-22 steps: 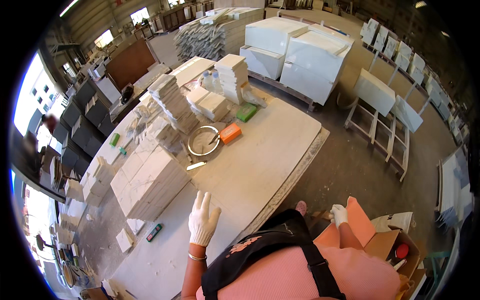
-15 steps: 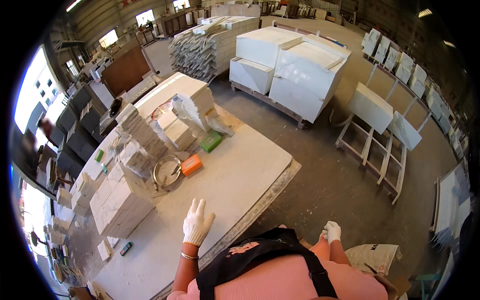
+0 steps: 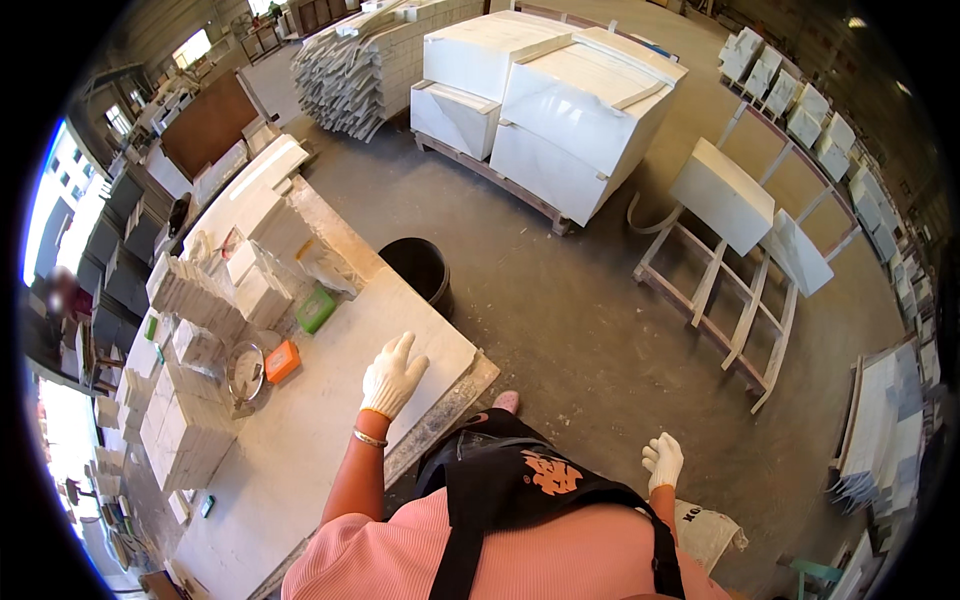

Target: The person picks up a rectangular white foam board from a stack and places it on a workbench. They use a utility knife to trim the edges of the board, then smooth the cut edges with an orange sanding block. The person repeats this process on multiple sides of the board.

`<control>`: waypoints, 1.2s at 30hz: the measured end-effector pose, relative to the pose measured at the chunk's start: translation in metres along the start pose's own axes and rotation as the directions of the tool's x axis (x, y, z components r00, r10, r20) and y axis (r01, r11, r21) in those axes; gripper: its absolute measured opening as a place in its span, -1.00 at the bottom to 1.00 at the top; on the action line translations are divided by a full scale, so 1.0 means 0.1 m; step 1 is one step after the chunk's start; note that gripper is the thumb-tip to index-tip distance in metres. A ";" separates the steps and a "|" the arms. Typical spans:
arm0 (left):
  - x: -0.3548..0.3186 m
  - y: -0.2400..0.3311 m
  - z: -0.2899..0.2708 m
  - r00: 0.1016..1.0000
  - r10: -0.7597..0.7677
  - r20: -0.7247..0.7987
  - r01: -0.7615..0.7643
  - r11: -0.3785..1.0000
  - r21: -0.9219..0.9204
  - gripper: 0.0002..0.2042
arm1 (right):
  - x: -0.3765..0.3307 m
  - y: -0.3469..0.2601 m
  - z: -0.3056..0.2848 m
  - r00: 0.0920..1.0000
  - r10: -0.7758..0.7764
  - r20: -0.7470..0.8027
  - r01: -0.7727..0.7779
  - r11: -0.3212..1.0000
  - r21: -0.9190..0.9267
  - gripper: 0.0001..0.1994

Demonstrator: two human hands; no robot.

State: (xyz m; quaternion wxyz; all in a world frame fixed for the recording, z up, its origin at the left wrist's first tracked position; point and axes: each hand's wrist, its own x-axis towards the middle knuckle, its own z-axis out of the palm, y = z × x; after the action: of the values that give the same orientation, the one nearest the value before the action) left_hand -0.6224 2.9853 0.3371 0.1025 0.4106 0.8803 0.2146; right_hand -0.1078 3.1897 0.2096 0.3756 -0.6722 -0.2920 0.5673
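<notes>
My left hand (image 3: 395, 376), in a white knitted glove, is held over the stone-topped table (image 3: 290, 450) near its right edge. Its fingers are spread and nothing is in them; whether it touches the top I cannot tell. My right hand (image 3: 662, 461), gloved the same way, hangs to my right above the floor, fingers curled, with no object visible in it. Left of my left hand lie an orange box (image 3: 283, 361), a green box (image 3: 316, 311) and a round metal dish (image 3: 245, 370). Stacked pale stone tiles (image 3: 185, 425) stand beside the dish.
A black bucket (image 3: 430, 265) stands past the table's far right edge. Beyond it, large white stone blocks (image 3: 570, 130) sit on a wooden pallet. A wooden rack (image 3: 735, 330) with slabs is at the right. A white sack (image 3: 708, 530) lies close on my right.
The view has shifted right, so the table sits further left and the bucket has come into sight. My left hand is nearer the table's edge; my right hand has moved away from my body.
</notes>
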 end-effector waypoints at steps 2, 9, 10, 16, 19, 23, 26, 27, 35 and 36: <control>0.27 0.16 0.09 1.000 -0.016 0.004 0.016 0.999 -0.031 -0.44 | 0.21 -0.25 0.17 1.000 -0.007 -0.001 0.007 1.000 -0.012 -0.65; 1.45 0.79 0.35 1.000 0.021 0.020 -0.020 0.999 -0.042 -0.45 | 1.23 -1.18 1.06 0.988 -0.012 0.152 0.026 0.996 -0.087 -0.60; 1.66 0.95 0.39 0.998 0.013 0.067 -0.013 1.000 -0.012 -0.44 | 1.33 -1.29 1.13 0.984 0.005 0.178 0.019 0.990 -0.137 -0.59; 2.73 2.03 0.65 0.871 0.256 0.419 -0.256 0.965 -0.057 -0.49 | 1.98 -1.47 0.94 0.985 0.133 0.109 -0.120 0.986 -0.116 -0.58; 3.23 2.58 0.85 0.809 0.346 0.475 -0.341 0.935 -0.100 -0.48 | 2.23 -1.23 0.56 0.954 0.297 -0.044 -0.300 0.948 -0.108 -0.67; 3.79 3.11 1.20 0.833 0.305 0.462 -0.309 0.949 -0.069 -0.49 | 2.79 -1.05 0.23 0.854 0.489 -0.177 -0.515 0.842 -0.163 -0.82; 4.13 3.36 1.39 0.851 0.209 0.482 -0.240 0.971 0.004 -0.51 | 3.51 -1.21 0.13 0.813 0.544 -0.209 -0.582 0.771 -0.259 -0.92; 4.22 3.49 1.37 0.850 0.162 0.500 -0.217 0.975 0.053 -0.49 | 3.77 -1.34 0.18 0.806 0.552 -0.215 -0.592 0.754 -0.286 -0.94; 4.89 4.02 1.19 0.937 -0.032 0.349 0.020 0.999 0.037 -0.49 | 6.25 -3.04 1.14 0.958 0.265 0.105 -0.235 0.943 -0.235 -0.86; 4.96 3.94 1.24 0.946 -0.036 0.323 0.017 0.998 0.060 -0.50 | 6.48 -3.27 1.42 0.964 0.208 0.164 -0.180 0.968 -0.175 -0.94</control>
State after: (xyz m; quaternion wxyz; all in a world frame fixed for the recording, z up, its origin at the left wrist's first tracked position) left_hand -0.6295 3.6272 0.4064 0.2367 0.4310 0.8627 0.1182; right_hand -0.1160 3.9238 0.1209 0.2354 -0.6709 -0.3016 0.6353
